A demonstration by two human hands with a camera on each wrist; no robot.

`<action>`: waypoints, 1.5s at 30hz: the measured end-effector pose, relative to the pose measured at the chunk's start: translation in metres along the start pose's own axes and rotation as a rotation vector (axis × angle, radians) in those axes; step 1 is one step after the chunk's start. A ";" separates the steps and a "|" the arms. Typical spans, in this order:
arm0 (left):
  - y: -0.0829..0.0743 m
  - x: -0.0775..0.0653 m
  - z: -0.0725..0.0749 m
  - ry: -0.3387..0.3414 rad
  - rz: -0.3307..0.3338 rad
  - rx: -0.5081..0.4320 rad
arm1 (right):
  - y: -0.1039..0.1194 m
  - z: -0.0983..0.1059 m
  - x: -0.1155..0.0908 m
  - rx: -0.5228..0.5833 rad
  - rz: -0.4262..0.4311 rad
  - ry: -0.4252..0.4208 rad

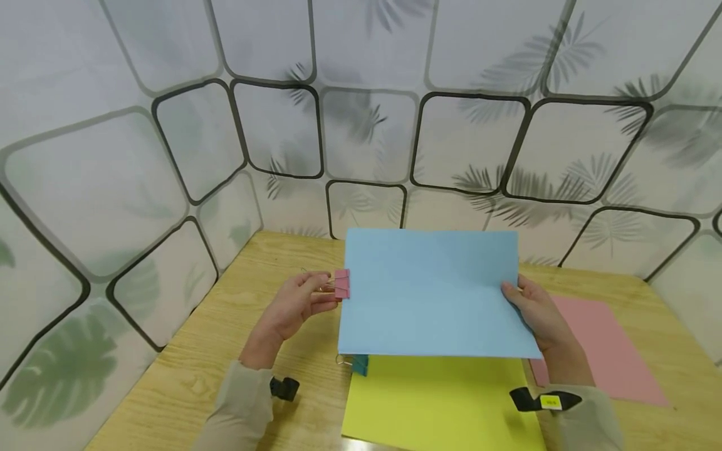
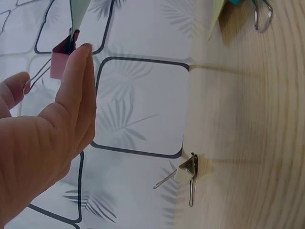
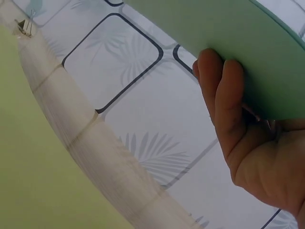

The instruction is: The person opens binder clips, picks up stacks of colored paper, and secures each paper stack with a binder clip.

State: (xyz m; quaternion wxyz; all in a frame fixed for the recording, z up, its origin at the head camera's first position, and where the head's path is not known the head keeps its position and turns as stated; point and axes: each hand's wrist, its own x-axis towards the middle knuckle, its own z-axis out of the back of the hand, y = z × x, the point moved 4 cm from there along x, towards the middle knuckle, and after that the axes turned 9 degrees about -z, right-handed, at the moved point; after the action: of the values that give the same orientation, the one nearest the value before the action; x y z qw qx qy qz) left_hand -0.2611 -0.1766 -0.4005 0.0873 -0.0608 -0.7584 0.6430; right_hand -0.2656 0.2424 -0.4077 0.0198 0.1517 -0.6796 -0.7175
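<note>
Light blue paper (image 1: 429,294) is held up above the table between both hands. A pink binder clip (image 1: 341,284) sits on its left edge. My left hand (image 1: 294,304) pinches that clip, the thumb at a wire handle and the fingers along the other side in the left wrist view. My right hand (image 1: 538,313) grips the paper's right edge, thumb on the front face and fingers (image 3: 228,95) behind it. Below lies yellow paper (image 1: 440,401) with a teal binder clip (image 1: 359,364) at its upper left, partly covered by the blue paper.
Pink paper (image 1: 609,351) lies on the wooden table (image 1: 186,376) at the right, partly behind my right forearm. A pale binder clip (image 2: 185,174) stands near the table's far edge. A patterned curtain (image 1: 366,138) hangs behind and on the left.
</note>
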 end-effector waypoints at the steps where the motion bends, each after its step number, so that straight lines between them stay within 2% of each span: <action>1: 0.000 0.000 -0.001 -0.011 0.000 -0.019 | 0.000 0.000 -0.001 0.024 0.005 0.008; 5: -0.004 0.001 -0.004 -0.042 -0.020 -0.079 | 0.001 -0.001 -0.003 0.085 0.036 0.051; 9: -0.009 0.002 -0.005 -0.056 -0.044 -0.129 | 0.003 -0.001 -0.003 0.101 0.105 0.091; 15: -0.011 0.001 -0.009 -0.090 0.012 -0.298 | 0.006 -0.006 -0.004 0.200 0.245 0.211; 18: -0.015 0.004 -0.012 -0.111 0.016 -0.404 | 0.011 -0.008 -0.004 0.209 0.265 0.207; 20: -0.017 0.004 -0.016 -0.121 0.001 -0.436 | 0.013 -0.009 -0.006 0.188 0.249 0.170; 24: -0.023 0.003 -0.022 -0.145 -0.043 -0.395 | 0.015 -0.010 -0.011 0.125 0.221 0.101; 29: -0.035 0.005 -0.026 -0.165 -0.126 -0.257 | 0.020 -0.011 -0.015 0.072 0.291 0.106; 31: -0.036 0.005 -0.026 -0.166 -0.128 -0.183 | 0.020 -0.010 -0.017 0.062 0.311 0.114; 34: -0.036 0.003 -0.024 -0.151 -0.115 -0.122 | 0.019 -0.008 -0.020 0.052 0.313 0.105; 45: -0.038 0.002 -0.027 -0.181 -0.148 -0.137 | 0.027 -0.003 -0.026 0.069 0.372 0.134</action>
State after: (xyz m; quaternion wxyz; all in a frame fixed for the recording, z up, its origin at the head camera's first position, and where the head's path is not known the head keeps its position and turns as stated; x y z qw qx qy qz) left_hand -0.2563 -0.1566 -0.3585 0.0613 0.0480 -0.8077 0.5844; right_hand -0.2452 0.2438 -0.3763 0.1923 0.0715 -0.7171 -0.6661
